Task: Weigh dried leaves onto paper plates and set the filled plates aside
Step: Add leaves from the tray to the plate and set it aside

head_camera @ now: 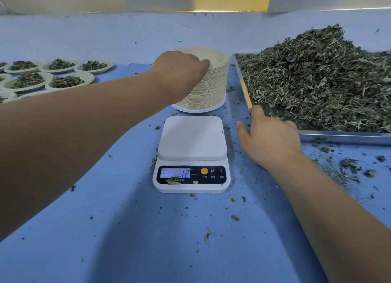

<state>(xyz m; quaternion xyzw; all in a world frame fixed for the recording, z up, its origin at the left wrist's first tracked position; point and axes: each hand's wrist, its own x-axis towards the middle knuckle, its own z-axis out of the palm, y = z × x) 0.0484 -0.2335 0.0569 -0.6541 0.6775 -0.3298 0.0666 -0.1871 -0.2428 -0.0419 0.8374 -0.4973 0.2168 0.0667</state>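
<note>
Surface: blue cloth [127, 230] covered the whole table, with a pale wall behind it.
Tray: a metal tray [338, 134] sat at the right, its near corner just beside the scale.
Leaves: the dried leaves [317, 77] were heaped high in the tray, so plenty was left to weigh.
Done: several filled plates [67, 82] lay in rows at the far left, well apart from the scale, each holding a small mound.
Stack: a tall stack of paper plates [211, 88] stood just behind the scale, so many portions were probably still to come.
Scale: the white scale [191, 137] had a bare platform, and its display [175, 173] read minus 12, which suggested it was waiting for the next plate.
Left hand: the left hand [179, 71] reached forward, curled over the stack's near top edge, with the thumb [206, 62] on the top rim. It appeared to be pinching the top plate.
Right hand: the right hand [270, 137] rested palm down on the tray's near corner, fingers loose and spread, holding nothing.
Scraps: leaf crumbs [351, 166] were scattered on the cloth.
</note>
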